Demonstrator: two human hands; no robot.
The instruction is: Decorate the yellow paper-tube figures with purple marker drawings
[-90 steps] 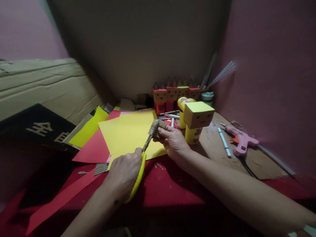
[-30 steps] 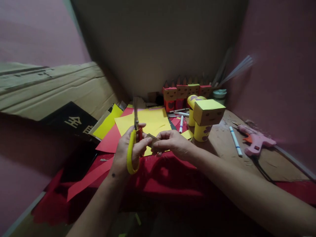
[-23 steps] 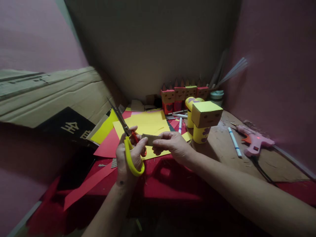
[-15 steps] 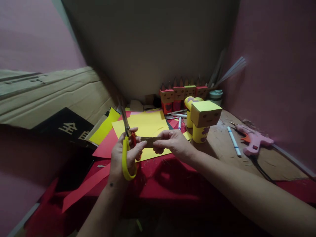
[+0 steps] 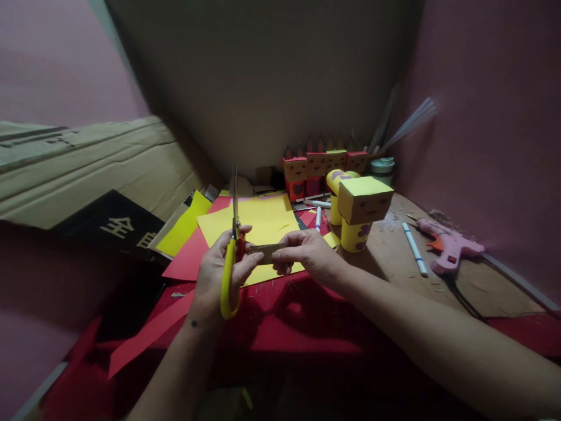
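Observation:
My left hand (image 5: 213, 275) is closed around scissors with yellow and orange handles (image 5: 225, 286), the blades pointing up and away. Its thumb also presses on the left end of a small brown cardboard strip (image 5: 267, 254). With thumb and fingers, my right hand (image 5: 316, 257) pinches the strip's right end. The strip is held level between both hands, above a yellow paper sheet (image 5: 263, 213). Just beyond my right hand stands a figure with a cardboard box head (image 5: 363, 209), on a yellow body with purple shapes. Fingertips hide part of the strip.
A pink glue gun (image 5: 456, 245) and a marker (image 5: 414, 250) lie on a cardboard board at right. Several small box-headed figures (image 5: 295, 169) line the back wall, near a lidded cup (image 5: 383, 166). Red paper (image 5: 149, 336) and a large cardboard box (image 5: 109, 158) are at left.
The scissors have turned slightly in my left hand, so the blades point more upright and further right. Both hands keep the cardboard strip in nearly the same place.

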